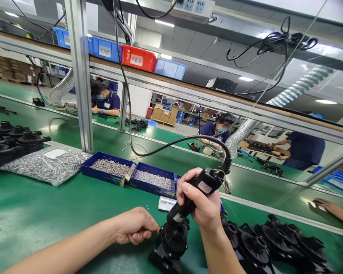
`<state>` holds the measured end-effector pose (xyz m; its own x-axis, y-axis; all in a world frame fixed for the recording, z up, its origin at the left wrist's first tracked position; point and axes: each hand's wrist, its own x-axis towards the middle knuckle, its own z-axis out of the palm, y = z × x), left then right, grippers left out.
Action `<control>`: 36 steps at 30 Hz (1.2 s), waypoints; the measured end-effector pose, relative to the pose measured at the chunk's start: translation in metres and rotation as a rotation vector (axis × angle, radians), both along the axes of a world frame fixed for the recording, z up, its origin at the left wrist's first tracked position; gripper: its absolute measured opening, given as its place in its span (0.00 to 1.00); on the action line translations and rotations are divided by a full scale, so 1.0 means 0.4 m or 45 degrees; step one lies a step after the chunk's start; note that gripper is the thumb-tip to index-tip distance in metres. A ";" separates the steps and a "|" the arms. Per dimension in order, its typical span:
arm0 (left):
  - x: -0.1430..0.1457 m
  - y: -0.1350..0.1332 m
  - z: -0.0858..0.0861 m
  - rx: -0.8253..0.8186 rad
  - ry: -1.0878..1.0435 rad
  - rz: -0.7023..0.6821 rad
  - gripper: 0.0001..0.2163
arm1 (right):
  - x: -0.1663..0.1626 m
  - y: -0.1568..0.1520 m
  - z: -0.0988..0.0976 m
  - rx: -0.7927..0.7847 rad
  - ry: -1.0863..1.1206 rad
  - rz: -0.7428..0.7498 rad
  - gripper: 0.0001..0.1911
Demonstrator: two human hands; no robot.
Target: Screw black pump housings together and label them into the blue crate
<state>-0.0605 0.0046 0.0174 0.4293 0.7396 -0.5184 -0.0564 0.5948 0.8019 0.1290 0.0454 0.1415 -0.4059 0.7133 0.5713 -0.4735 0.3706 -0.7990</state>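
My right hand [201, 201] is wrapped round a black electric screwdriver [193, 196], its cable rising from the top end. The tool tilts down onto a black round plastic housing [173, 239], which looks like a pump or blower part, on the green bench. Where its tip meets the housing is hidden. My left hand [137, 226] is closed, its thumb and forefinger pinched together against the housing's left side. What those fingers hold, if anything, does not show. Behind stand a blue tray of screws [90, 173] and a second blue tray of small metal parts [148, 189].
Several similar black housings [253, 247] lie at the right, more [17, 139] at the far left. A clear bag of metal parts [55, 165] lies left of the trays. An aluminium post [81, 76] rises behind. Co-workers sit beyond; one person's hand [328, 207] rests at right.
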 end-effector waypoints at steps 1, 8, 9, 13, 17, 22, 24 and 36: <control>0.000 -0.002 0.004 0.009 0.006 -0.003 0.20 | -0.002 0.000 -0.001 -0.018 -0.004 0.043 0.09; 0.012 -0.003 -0.001 -0.005 -0.027 -0.014 0.17 | -0.020 -0.001 -0.015 -0.047 -0.031 0.176 0.12; 0.012 -0.003 -0.002 -0.001 -0.037 -0.016 0.16 | -0.022 0.000 -0.017 -0.049 -0.039 0.173 0.12; 0.016 -0.012 -0.009 0.097 -0.015 -0.041 0.23 | -0.029 0.005 -0.021 -0.064 -0.058 0.171 0.12; 0.036 -0.029 -0.029 0.265 0.078 0.049 0.34 | -0.036 0.012 -0.027 -0.059 -0.107 0.186 0.14; 0.071 -0.044 -0.045 0.380 0.150 0.141 0.37 | -0.035 0.012 -0.027 -0.051 -0.126 0.207 0.14; 0.077 -0.047 -0.044 0.358 0.147 0.137 0.37 | -0.035 0.011 -0.025 -0.046 -0.117 0.216 0.14; 0.090 -0.055 -0.033 0.293 0.162 0.252 0.27 | -0.019 0.034 -0.050 -0.004 -0.057 0.650 0.14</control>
